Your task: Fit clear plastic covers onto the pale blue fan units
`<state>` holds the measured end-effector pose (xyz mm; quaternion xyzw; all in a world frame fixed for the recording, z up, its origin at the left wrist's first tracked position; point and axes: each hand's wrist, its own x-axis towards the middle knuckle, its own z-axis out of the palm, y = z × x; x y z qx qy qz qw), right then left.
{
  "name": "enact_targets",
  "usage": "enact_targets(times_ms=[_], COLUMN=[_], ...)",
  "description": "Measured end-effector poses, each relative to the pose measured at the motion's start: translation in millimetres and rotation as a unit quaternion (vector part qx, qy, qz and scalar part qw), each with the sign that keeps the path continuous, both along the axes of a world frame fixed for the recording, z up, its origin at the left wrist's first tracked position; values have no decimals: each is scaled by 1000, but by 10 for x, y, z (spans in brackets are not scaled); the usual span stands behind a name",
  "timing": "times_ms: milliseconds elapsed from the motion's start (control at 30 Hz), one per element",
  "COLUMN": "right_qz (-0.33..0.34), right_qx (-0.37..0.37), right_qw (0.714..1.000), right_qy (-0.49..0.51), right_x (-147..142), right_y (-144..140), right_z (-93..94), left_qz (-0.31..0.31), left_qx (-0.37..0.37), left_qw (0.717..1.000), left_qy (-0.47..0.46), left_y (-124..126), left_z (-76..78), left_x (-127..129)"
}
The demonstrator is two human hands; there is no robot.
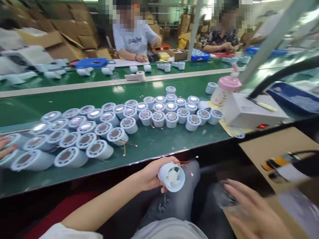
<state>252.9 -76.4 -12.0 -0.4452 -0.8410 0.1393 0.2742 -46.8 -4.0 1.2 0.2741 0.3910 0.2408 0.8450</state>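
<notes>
On the green conveyor belt (149, 146) stood rows of pale-blue cylindrical plastic fan housings (117, 122). Below its edge, the left hand (152, 174) grasped one pale-blue fan unit with trailing wires (171, 177) — held over the lap. The right hand (251, 209) was blurred — grip indeterminate.
</notes>
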Motion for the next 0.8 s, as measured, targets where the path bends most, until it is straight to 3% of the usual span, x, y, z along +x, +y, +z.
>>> enact_targets(times_ms=[67,167,267,367,433,600,700,800], right_qz=[9,-49,-101,-70,-41,-49,-69,-67], right_qx=[55,61,-35,-172,-246,-324,-299,-278], right_qw=[997,993,991,982,968,928,931,941], right_qy=[-55,-89,-84,-30,36,179,196,179], right_x=[-224,-539,-650,-604,-559,-548,-582,-591], right_y=[-32,50,150,206,231,266,267,259], right_z=[4,17,34,39,44,92,94,67], left_qz=[-70,-170,-232,-231,-205,-103,-73,-76], left_qx=[45,143,261,434,485,466,467,490], left_qw=[996,971,924,843,814,848,854,843], left_qy=[20,91,154,219,245,231,215,209], left_y=[88,172,187,153,127,82,65,65], left_z=[-55,-50,13,84,100,-23,-132,-212], left_x=[203,362,392,388,387,383,374,347])
